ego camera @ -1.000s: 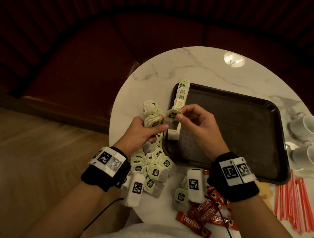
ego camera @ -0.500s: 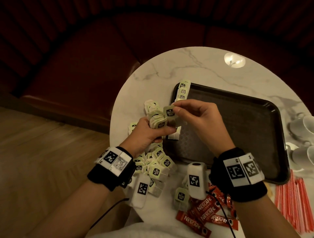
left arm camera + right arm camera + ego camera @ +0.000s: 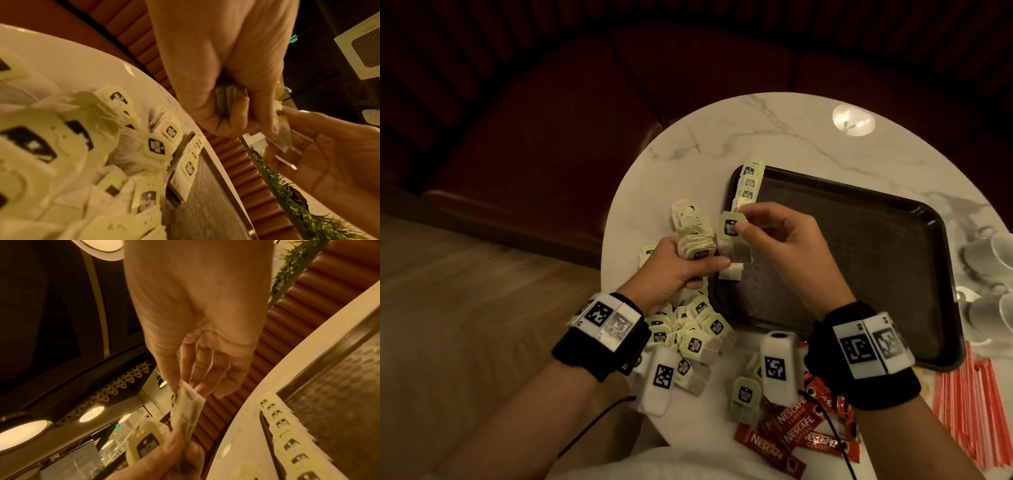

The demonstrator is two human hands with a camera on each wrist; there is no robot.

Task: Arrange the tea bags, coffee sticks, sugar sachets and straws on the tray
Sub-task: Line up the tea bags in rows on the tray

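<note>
My left hand (image 3: 681,263) grips a stack of tea bags (image 3: 695,243) above the table's left side, near the tray's left rim. My right hand (image 3: 767,233) pinches a single tea bag (image 3: 731,226) by its green tag, just beside that stack; its pouch hangs down by the left thumb. A row of tea bags (image 3: 748,186) lies along the left edge of the black tray (image 3: 859,246). In the right wrist view the pinched tea bag (image 3: 188,408) stretches between both hands. A loose heap of tea bags (image 3: 688,339) lies under my left wrist.
Red coffee sticks (image 3: 791,431) lie at the table's near edge, red-striped straws (image 3: 969,407) at the right. White cups (image 3: 989,253) stand right of the tray. The round marble table (image 3: 774,137) ends close to a dark red bench (image 3: 534,137).
Both hands have risen a little and shifted up the tray's left edge. The right hand has drawn one tea bag away from the stack held by the left hand.
</note>
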